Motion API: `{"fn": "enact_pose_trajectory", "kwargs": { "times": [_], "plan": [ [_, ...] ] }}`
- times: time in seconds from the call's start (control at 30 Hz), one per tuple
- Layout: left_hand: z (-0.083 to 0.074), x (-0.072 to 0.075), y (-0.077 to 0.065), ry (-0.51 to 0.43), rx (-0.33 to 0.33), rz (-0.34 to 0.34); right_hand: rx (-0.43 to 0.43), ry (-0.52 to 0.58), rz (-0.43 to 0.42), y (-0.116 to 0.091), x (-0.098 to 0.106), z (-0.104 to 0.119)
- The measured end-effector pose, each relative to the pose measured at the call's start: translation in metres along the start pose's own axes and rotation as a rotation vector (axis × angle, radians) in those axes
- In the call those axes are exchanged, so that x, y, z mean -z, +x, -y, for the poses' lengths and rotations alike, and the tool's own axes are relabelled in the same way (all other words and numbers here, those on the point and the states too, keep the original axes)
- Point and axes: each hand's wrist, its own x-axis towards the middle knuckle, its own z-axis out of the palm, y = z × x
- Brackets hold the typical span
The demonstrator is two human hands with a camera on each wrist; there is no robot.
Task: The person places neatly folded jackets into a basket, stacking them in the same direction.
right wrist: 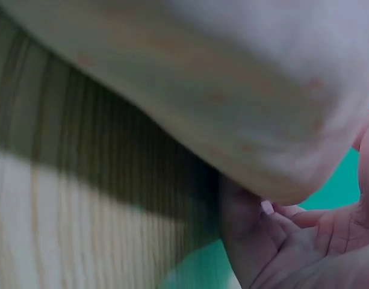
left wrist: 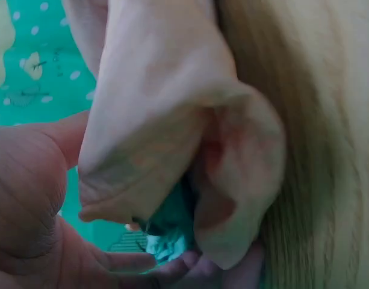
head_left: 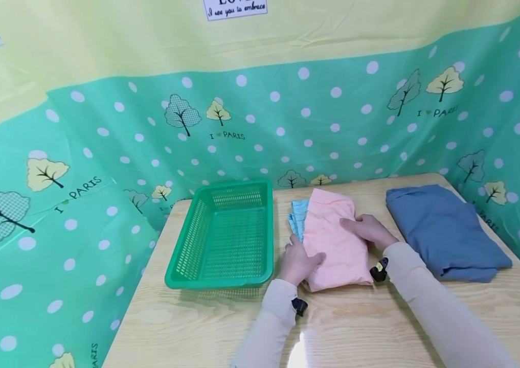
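"Where is the pink cloth (head_left: pixel 333 245)?"

"On the surface (head_left: pixel 163 327), nearer its far edge than its near one, between the green basket (head_left: pixel 218 283) toward the far left corner and the dark blue cloth (head_left: pixel 448 235) along the right edge. A light blue cloth (head_left: pixel 297 217) shows at its left side."

"And the hands?"

"The left hand (head_left: pixel 297 260) grasps the pink cloth's left side, thumb on top, fingers low by the edge; whether they catch the light blue cloth too, one cannot tell. The right hand (head_left: pixel 370 230) grips the right side, thumb above, fingers tucked beneath."

"Which step would that be?"

"Probably gathering or straightening the folded bundle from both sides."

"What does the next move call for?"

"Likely an even hold by both hands, so the layers stay together and the loose lower edge does not fall open."
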Motion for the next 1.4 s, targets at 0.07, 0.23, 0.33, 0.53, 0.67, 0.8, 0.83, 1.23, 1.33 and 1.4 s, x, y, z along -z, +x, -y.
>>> {"fn": "enact_pose_trajectory", "kwargs": {
  "times": [0.07, 0.23, 0.33, 0.53, 0.67, 0.8, 0.83, 1.23, 1.33, 1.4],
  "plan": [
    [0.003, -0.001, 0.003, -0.054, 0.028, 0.023, 0.014, 0.032, 0.009, 0.002, -0.004, -0.001],
    [0.009, -0.001, 0.007, -0.183, 0.055, 0.046, 0.023, 0.077, 0.039, 0.006, -0.012, -0.004],
    [0.012, 0.000, 0.010, -0.262, 0.055, 0.051, 0.021, 0.108, 0.077, 0.008, -0.015, -0.003],
    [0.012, -0.001, 0.012, -0.346, 0.106, 0.065, 0.025, 0.176, 0.129, 0.011, -0.020, -0.007],
    [0.009, -0.002, 0.011, -0.368, 0.123, 0.086, 0.038, 0.211, 0.148, 0.011, -0.020, -0.014],
    [0.006, -0.001, 0.009, -0.435, 0.119, 0.105, 0.051, 0.243, 0.161, 0.013, -0.018, -0.018],
    [0.005, -0.001, 0.008, -0.450, 0.115, 0.105, 0.056, 0.252, 0.162, 0.014, -0.017, -0.018],
    [0.003, 0.007, 0.003, -0.345, 0.011, 0.141, 0.125, 0.273, 0.090, 0.012, -0.019, -0.021],
    [0.002, 0.005, 0.000, -0.342, 0.012, 0.145, 0.119, 0.265, 0.070, 0.010, -0.020, -0.023],
    [0.001, 0.004, 0.000, -0.359, 0.010, 0.148, 0.117, 0.262, 0.064, 0.009, -0.020, -0.023]
  ]
}}
